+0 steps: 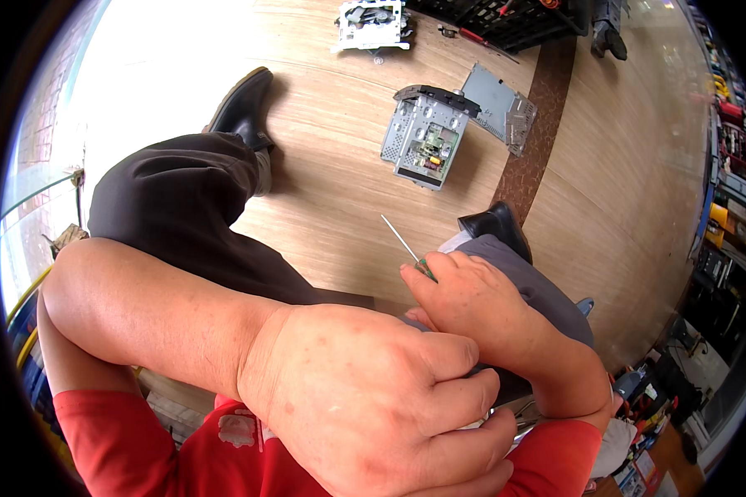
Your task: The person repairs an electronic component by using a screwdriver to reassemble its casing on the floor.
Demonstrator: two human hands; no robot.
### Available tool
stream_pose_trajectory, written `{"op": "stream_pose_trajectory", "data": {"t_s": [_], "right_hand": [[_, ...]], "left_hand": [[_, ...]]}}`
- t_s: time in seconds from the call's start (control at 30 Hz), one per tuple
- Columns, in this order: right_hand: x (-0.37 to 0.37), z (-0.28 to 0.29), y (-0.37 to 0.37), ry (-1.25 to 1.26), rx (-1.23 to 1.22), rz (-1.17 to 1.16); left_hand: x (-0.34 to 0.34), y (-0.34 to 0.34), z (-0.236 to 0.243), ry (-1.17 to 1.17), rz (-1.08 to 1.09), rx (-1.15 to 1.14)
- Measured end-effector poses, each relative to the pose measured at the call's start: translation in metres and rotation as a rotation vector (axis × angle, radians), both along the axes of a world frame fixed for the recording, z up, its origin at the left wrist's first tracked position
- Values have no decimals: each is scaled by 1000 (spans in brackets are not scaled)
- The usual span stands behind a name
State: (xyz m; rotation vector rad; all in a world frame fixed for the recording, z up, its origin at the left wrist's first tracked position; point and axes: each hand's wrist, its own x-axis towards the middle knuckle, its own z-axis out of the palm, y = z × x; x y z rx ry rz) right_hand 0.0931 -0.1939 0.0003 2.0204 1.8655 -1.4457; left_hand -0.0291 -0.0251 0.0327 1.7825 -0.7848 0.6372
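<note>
My right hand is closed around the green handle of a screwdriver, beside my right knee. The screwdriver's thin metal shaft points away and to the left. Close to the camera, my left hand is bent in front of my chest with its fingers curled. A small shiny bit shows by those fingers, but what they hold, if anything, is hidden. Ahead on the floor sits a metal-cased electronic unit with a curved black front piece. A circuit board shows through its open side. Neither hand touches the unit.
A grey metal cover plate lies right of the unit. Farther off are a white-and-metal mechanism, a black crate and a red-handled tool. My shoes flank the work area. Crowded shelves line the right side.
</note>
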Motion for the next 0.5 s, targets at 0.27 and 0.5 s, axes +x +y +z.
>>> {"op": "stream_pose_trajectory", "data": {"t_s": [0.27,0.5], "right_hand": [[-1,0,0,-9,11,1],[-2,0,-2,-37,119,-21]], "left_hand": [[-8,-1,2,64,-12,24],[0,1,2,8,-11,5]]}}
